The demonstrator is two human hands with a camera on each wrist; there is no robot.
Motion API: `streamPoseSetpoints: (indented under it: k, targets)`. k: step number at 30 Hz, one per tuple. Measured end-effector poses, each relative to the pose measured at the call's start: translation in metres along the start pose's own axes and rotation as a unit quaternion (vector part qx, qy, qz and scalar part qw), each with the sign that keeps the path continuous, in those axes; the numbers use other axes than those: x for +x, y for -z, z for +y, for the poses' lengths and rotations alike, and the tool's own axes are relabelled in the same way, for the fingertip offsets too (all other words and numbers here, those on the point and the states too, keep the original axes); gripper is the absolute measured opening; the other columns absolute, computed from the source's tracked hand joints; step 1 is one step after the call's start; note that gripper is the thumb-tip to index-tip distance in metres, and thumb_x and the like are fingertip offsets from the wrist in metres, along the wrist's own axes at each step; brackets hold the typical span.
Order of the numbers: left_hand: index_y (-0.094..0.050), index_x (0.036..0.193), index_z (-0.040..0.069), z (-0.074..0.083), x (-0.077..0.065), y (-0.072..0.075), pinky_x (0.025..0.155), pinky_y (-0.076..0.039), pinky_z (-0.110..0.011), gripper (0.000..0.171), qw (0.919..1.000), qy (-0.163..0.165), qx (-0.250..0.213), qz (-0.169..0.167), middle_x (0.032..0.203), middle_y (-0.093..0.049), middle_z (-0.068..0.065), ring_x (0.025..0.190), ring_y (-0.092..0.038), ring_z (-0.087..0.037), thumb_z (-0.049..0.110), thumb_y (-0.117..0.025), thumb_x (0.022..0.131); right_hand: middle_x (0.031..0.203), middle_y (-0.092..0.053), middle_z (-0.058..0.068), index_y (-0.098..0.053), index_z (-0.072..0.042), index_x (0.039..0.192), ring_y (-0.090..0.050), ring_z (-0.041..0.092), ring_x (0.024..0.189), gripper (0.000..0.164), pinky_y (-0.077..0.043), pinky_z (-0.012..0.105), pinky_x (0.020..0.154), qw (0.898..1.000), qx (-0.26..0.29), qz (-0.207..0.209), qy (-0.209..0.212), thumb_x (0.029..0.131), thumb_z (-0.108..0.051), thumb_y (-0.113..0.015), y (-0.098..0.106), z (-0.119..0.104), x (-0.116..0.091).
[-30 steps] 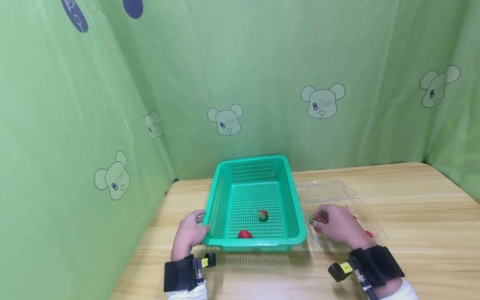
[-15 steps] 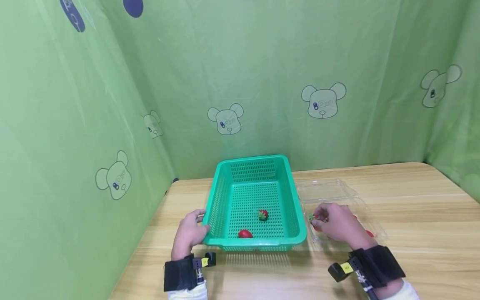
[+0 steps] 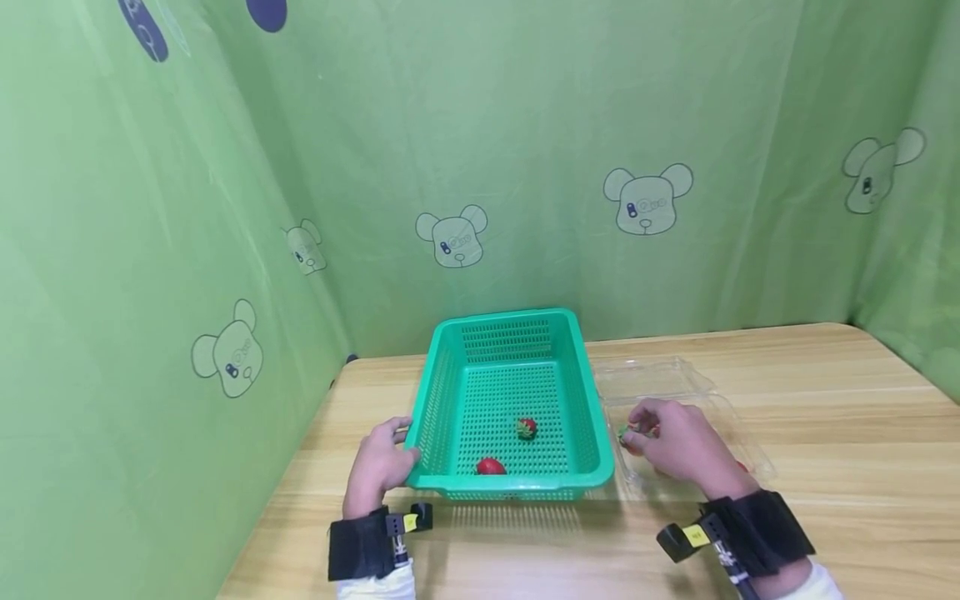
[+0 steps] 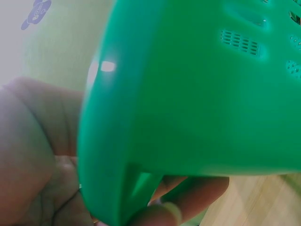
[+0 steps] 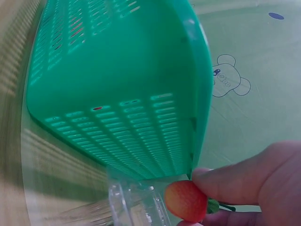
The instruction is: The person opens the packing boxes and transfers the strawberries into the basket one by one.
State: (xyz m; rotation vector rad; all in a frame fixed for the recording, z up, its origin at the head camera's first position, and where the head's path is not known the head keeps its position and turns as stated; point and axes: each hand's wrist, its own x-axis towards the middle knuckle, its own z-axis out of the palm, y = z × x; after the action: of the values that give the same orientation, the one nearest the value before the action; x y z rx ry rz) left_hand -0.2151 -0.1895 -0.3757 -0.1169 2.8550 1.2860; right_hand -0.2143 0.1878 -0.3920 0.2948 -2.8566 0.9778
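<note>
My left hand (image 3: 381, 460) grips the near left corner of the green plastic basket (image 3: 517, 484), its fingers curled round the rim in the left wrist view. Inside the basket lie one strawberry (image 3: 527, 428) with green leaves and another red strawberry (image 3: 491, 467) near the front wall. Over a clear plastic clamshell box (image 3: 750, 433) is my right hand (image 3: 678, 442), pinching a strawberry (image 5: 185, 201) between thumb and fingers. Its green leaves show beside the fingertips in the right wrist view. Part of a further red fruit (image 3: 741, 467) peeks out beyond the right wrist.
The clamshell's open lid (image 3: 648, 379) lies flat behind it, close against the basket's right side. A wooden table (image 3: 840, 400) carries everything. Green curtains (image 3: 540, 150) with bear-head prints hang behind and on the sides.
My right hand has risen slightly with the strawberry in its fingers, and more of that fruit shows. My left hand and the basket stay where they were.
</note>
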Motion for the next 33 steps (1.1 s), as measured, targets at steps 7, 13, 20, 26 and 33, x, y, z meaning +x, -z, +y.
streamPoseSetpoints:
  k: [7, 13, 20, 26, 33]
  targets:
    - [-0.047, 0.135, -0.001, 0.000, 0.000, 0.000, 0.072, -0.058, -0.040, 0.051, 1.0000, 0.004, -0.003, -0.003, 0.129, -0.055, -0.028, 0.112, -0.055, -0.040, 0.001, -0.059, 0.085, 0.091, -0.069, 0.013, -0.064, -0.002, 0.101, -0.065, 0.034, 0.085, 0.023, -0.056, 0.043, 0.064, 1.000, 0.019, 0.018, -0.005, 0.085, -0.017, -0.069, 0.002, -0.005, -0.002]
    - [-0.047, 0.135, -0.001, -0.001, 0.000, 0.001, 0.076, -0.056, -0.043, 0.051, 1.0000, -0.001, 0.002, 0.000, 0.129, -0.056, -0.028, 0.113, -0.054, -0.040, 0.001, -0.059, 0.085, 0.091, -0.068, 0.014, -0.064, -0.001, 0.101, -0.067, 0.029, 0.079, 0.025, -0.056, 0.044, 0.063, 0.999, 0.022, 0.043, 0.000, 0.085, -0.020, -0.069, 0.004, -0.008, -0.003]
    - [-0.047, 0.135, -0.001, 0.000, 0.000, 0.001, 0.075, -0.057, -0.042, 0.052, 1.0000, 0.001, -0.001, -0.001, 0.129, -0.055, -0.028, 0.113, -0.054, -0.040, 0.001, -0.059, 0.084, 0.093, -0.069, 0.016, -0.064, -0.001, 0.102, -0.068, 0.027, 0.077, 0.028, -0.057, 0.042, 0.062, 0.998, 0.023, 0.059, 0.006, 0.085, -0.022, -0.069, 0.005, -0.012, -0.004]
    - [-0.046, 0.135, -0.001, 0.000, 0.000, 0.000, 0.071, -0.058, -0.039, 0.053, 1.0000, 0.002, -0.007, -0.003, 0.130, -0.055, -0.028, 0.112, -0.055, -0.040, 0.000, -0.059, 0.084, 0.093, -0.070, 0.017, -0.065, -0.001, 0.101, -0.068, 0.024, 0.073, 0.027, -0.057, 0.039, 0.059, 0.997, 0.023, 0.077, 0.012, 0.085, -0.022, -0.069, 0.006, -0.016, -0.005]
    - [-0.047, 0.135, 0.000, -0.001, 0.000, -0.001, 0.069, -0.057, -0.038, 0.053, 1.0000, 0.005, -0.001, -0.002, 0.129, -0.056, -0.027, 0.112, -0.055, -0.040, 0.002, -0.059, 0.084, 0.089, -0.072, 0.017, -0.064, -0.002, 0.101, -0.068, 0.022, 0.072, 0.026, -0.053, 0.029, 0.047, 0.995, 0.044, 0.091, 0.011, 0.086, -0.023, -0.068, 0.006, -0.023, -0.008]
